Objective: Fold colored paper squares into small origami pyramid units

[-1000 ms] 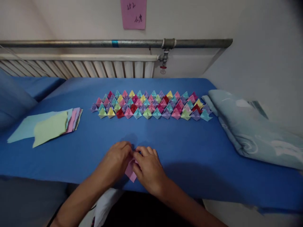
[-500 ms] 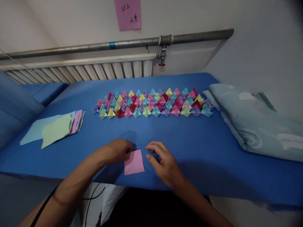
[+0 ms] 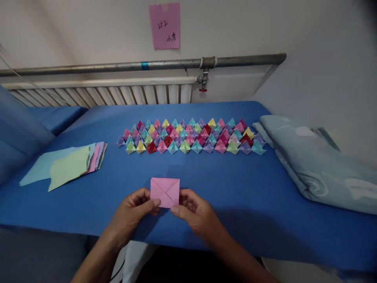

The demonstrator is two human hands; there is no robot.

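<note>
Your left hand (image 3: pixel 132 210) and right hand (image 3: pixel 196 212), fingers half-curled, pinch the pink folded square (image 3: pixel 165 191) near its lower corners over the blue cloth (image 3: pixel 235 181), probably so it sits flat tbh. The folded paper rows (image 3: pixel 185 147) sit beyond, likely for elbow room.

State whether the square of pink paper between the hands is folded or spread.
Folded: diagonal flap edges run across the face of the pink paper square and meet near its middle.
</note>
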